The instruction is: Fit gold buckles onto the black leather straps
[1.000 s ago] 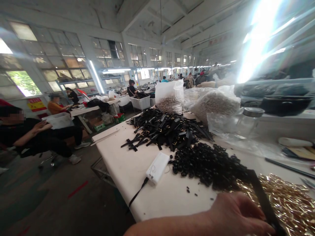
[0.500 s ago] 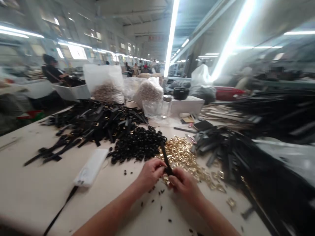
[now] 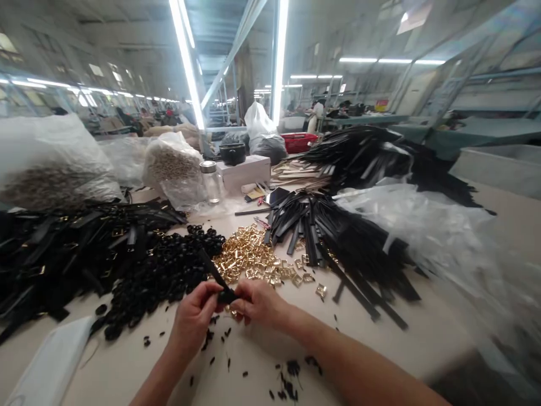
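Both hands meet over the table, holding one black strap point(image 3: 214, 269) whose free end points up and left. My left hand point(image 3: 198, 310) pinches the strap between thumb and fingers. My right hand point(image 3: 256, 301) is closed on its lower end, where a dark bunched part shows between the hands. Just beyond them lies a heap of gold buckles point(image 3: 249, 251). Left of that is a pile of small black loops point(image 3: 164, 270). Whether a buckle sits on the held strap is hidden by my fingers.
Black straps with gold buckles point(image 3: 84, 242) lie at left, plain black straps point(image 3: 313, 225) at right beside clear plastic sheeting point(image 3: 422, 225). Behind stand a glass jar point(image 3: 211, 183), a white box point(image 3: 247, 173) and bags of small pieces point(image 3: 173, 160). A white power bank-like block point(image 3: 51, 361) lies front left.
The view has swung to the right, so everything sits further left in it. Both hands still hold the strap, which now leans further to the left.
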`<state>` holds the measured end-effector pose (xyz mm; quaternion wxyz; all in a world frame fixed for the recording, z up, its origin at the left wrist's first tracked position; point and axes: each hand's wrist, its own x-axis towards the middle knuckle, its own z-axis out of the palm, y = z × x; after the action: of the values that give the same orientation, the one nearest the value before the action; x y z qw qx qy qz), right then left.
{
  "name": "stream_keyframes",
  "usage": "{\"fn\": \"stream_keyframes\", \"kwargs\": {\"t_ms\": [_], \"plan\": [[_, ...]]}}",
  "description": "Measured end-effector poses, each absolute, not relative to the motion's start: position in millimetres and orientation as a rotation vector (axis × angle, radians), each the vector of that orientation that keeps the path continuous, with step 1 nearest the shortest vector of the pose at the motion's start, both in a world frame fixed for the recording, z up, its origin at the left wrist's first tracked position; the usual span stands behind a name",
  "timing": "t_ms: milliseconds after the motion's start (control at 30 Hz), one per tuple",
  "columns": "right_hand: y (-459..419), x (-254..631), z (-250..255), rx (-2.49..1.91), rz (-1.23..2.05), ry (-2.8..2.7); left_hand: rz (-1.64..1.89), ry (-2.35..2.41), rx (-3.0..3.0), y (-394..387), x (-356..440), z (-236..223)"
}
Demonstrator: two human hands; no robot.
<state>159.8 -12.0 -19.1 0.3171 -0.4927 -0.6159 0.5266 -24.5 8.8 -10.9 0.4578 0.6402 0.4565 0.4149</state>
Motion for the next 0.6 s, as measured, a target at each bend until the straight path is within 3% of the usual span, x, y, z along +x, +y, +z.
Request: {"fn": "stream_keyframes", "kwargs": {"t_ms": [400, 600], "plan": [[-13.9, 161.5, -1.1, -1.383, 1.293, -1.763, 0.951, 1.073, 1.869, 9.0, -37.6, -10.5], [-11.6, 161.2, -0.9, -1.525, 1.002, -1.87, 0.939, 1.04, 1.81, 7.5, -39.3, -10.1]]}}
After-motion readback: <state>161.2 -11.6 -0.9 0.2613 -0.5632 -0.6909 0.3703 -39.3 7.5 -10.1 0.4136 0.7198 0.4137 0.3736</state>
